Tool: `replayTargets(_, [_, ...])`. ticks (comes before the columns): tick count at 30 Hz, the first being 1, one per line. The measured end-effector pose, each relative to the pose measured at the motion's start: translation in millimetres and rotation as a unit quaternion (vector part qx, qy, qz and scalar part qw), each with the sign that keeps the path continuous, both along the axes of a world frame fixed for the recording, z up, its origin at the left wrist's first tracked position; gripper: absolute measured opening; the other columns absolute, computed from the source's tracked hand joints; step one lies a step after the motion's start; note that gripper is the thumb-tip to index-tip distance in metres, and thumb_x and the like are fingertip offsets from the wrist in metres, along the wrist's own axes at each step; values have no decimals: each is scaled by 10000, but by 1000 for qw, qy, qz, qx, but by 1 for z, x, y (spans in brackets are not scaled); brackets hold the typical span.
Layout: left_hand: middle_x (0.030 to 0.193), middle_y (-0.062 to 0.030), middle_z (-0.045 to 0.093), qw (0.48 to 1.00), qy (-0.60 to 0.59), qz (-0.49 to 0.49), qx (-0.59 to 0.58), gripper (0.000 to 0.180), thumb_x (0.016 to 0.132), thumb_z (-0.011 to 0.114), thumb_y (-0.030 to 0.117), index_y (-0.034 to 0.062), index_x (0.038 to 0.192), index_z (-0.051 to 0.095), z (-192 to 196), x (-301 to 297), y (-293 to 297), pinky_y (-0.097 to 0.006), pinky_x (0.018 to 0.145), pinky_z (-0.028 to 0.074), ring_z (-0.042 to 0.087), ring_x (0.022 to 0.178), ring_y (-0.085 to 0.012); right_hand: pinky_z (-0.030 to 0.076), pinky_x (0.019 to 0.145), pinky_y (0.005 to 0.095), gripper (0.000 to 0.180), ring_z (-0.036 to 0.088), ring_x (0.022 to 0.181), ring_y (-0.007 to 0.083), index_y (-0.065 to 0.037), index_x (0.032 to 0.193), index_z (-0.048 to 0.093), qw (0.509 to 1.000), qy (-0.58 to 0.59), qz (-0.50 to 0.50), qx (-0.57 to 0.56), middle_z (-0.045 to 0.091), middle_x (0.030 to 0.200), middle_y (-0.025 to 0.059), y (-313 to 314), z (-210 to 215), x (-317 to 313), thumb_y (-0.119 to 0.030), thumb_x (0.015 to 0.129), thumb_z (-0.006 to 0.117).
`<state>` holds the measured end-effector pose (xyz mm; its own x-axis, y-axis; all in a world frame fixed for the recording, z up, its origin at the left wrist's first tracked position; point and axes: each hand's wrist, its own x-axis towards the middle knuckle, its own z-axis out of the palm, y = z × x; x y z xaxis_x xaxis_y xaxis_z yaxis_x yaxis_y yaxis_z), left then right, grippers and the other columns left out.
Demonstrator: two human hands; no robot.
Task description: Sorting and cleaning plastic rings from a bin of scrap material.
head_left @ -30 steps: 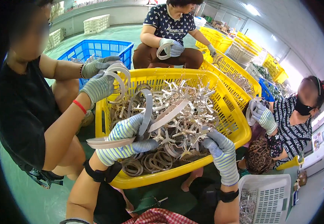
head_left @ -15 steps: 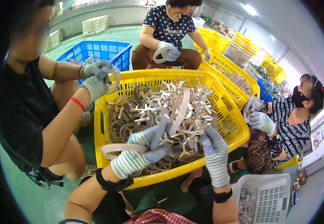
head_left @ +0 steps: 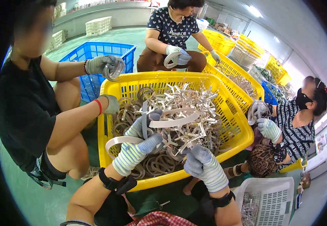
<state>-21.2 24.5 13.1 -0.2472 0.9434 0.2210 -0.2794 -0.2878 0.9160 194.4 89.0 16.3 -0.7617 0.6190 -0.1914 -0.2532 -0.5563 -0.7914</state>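
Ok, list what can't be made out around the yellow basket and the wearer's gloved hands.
- Head view: the yellow basket floor is hidden under tangled metal parts.
- Right hand: fingertips are buried in the pile, so any grip is unclear.
- Left hand holds a pale band, whose far end is lost among the parts.

A blue crate [head_left: 95, 51] stands on the green floor [head_left: 31, 199] behind. A white basket [head_left: 276, 199] sits at the lower right. More yellow baskets [head_left: 246, 45] are stacked far back.
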Motion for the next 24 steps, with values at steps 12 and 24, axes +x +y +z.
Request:
replayTargets(12, [1330,-81,475,962,251,-5,105,592,815,607,-14,58,1362,393,-12,25,-8,-283,895,422,521,1102,-161,325,461,194,206,416,493,31,-66,954,637,925,-180,-231,240,519,632,-74,-5,-8,-24,-262,891,628])
replayTargets(24, [1341,-13,461,986,154,12,67,1030,546,907,242,92,1395,343,0,3,-6,-193,648,433,457,737,-33,330,428,252,382,394,425,115,-85,789,551,998,-55,34,27,412,513,-4,-15,-1,-14,-450,903,561])
